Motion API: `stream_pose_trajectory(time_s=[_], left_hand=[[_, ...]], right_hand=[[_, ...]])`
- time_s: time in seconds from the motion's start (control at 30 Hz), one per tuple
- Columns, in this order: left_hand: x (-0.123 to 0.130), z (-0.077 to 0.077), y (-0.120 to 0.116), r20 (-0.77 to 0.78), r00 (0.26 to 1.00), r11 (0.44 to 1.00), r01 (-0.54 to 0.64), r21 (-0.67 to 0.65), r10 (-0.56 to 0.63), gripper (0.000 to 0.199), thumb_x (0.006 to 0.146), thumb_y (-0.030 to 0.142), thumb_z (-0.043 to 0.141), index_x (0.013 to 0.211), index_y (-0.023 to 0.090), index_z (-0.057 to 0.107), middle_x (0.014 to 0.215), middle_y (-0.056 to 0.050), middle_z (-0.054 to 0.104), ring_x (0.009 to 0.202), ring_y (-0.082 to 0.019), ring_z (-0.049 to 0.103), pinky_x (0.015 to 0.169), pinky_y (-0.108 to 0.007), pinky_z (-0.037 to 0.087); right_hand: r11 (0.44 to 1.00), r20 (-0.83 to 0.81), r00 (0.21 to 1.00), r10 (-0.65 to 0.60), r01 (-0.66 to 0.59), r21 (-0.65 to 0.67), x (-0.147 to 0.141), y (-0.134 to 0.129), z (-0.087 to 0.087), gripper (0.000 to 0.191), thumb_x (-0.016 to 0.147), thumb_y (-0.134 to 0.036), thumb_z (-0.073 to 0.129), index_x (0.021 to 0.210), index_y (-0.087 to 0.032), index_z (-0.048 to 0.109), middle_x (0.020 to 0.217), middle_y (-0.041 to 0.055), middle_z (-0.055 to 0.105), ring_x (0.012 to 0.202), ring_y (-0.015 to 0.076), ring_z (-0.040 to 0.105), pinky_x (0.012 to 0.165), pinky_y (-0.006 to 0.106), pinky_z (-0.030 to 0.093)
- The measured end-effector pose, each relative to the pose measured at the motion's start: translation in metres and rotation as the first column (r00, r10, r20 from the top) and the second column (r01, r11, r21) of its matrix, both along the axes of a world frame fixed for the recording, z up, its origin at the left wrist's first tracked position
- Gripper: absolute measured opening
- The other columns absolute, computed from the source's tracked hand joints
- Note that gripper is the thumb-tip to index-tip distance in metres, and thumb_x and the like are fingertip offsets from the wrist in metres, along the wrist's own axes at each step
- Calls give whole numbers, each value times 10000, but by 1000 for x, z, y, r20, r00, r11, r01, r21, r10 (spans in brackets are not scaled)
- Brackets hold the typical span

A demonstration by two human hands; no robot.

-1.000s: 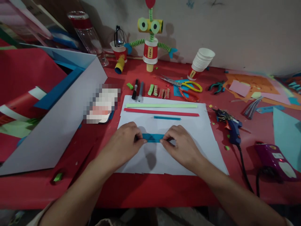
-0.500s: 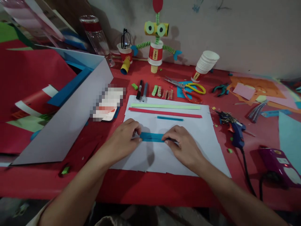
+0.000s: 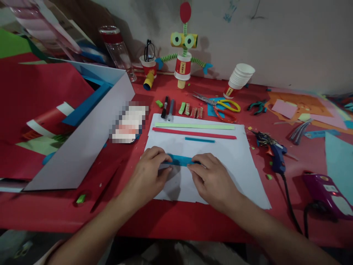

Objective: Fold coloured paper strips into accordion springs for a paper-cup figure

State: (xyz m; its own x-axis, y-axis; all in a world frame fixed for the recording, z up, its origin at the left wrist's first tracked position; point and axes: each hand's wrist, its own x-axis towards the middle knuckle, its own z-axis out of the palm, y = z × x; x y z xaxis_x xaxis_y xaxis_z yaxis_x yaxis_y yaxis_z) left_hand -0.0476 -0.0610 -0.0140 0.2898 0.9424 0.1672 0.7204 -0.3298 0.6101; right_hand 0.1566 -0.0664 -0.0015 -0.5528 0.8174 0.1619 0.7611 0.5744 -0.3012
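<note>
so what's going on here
A person has both hands on a blue strip, the left hand at one end and the right hand at the other, over white paper. Just beyond it lie a narrower blue strip, a long red strip and a long pale green strip. A paper-cup figure stands near the wall.

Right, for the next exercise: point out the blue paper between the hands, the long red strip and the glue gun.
Blue paper (image 3: 181, 160), head view: middle of its exposed stretch.
Long red strip (image 3: 194, 133), head view: about halfway along.
Glue gun (image 3: 278, 155), head view: its blue body.
</note>
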Motion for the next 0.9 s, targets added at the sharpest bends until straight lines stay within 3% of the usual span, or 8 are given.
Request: stream_pose_trajectory(time_s=[0.17,0.37,0.53,0.63,0.7,0.77,0.83,0.9], left_hand=[[3,0,7,28,997,997,-73,-31,74,56,784,153,534,816,182,570,907,-60,555,878,-212,540,787,-383,468],[6,8,13,-97,992,991,-87,-98,78,114,782,134,497,684,170,542,871,-72,536,812,-208,546,722,-357,467],[7,14,20,-170,983,986,-90,-142,65,126,762,137,522,641,171,536,820,-66,543,780,-209,563,701,-350,473],[7,11,18,-166,984,990,-88,-108,69,69,765,118,529,751,158,583,862,-71,563,790,-208,567,689,-345,484],[8,8,13,-190,981,1000,-24,11,26,199,786,84,496,917,177,613,967,-80,582,862,-219,563,726,-361,486],[9,6,6,-290,952,974,154,164,-102,324,805,48,456,1030,217,618,1057,-78,596,966,-240,543,820,-401,463],[12,6,-3,-415,876,913,353,206,-246,350,811,46,458,1088,196,610,1044,-78,626,995,-248,542,880,-413,443],[14,7,-11,-491,823,888,420,186,-286,372,809,38,452,1139,147,587,1019,-85,648,972,-246,563,882,-397,449]], right_hand=[[999,-24,1000,17,-17,35,2,3,-4,218,837,-90,487,930,-174,666,958,88,620,909,219,515,772,371,443],[992,120,990,67,-79,97,3,-1,-3,233,836,-101,497,1004,-153,651,1013,97,633,911,243,515,753,389,442],[963,221,965,142,-187,195,6,-10,-6,310,839,-89,499,1130,-101,605,1188,124,599,1077,280,485,904,439,403],[970,229,965,124,-167,175,7,-17,-7,351,869,-108,476,1210,-90,557,1188,113,610,1092,259,501,983,441,370],[982,225,970,95,-128,139,7,-20,-7,383,884,-129,463,1261,-86,515,1220,111,597,1131,250,495,1035,437,339],[989,212,974,74,-99,110,8,-22,-7,385,891,-152,460,1270,-102,511,1249,103,586,1162,247,486,1066,442,316],[993,199,979,48,-68,94,8,-24,-6,364,900,-180,460,1254,-134,532,1278,85,575,1173,253,486,1074,468,306],[996,188,982,16,-33,83,9,-27,-6,356,911,-204,453,1255,-167,536,1302,61,567,1180,262,486,1074,504,294]])
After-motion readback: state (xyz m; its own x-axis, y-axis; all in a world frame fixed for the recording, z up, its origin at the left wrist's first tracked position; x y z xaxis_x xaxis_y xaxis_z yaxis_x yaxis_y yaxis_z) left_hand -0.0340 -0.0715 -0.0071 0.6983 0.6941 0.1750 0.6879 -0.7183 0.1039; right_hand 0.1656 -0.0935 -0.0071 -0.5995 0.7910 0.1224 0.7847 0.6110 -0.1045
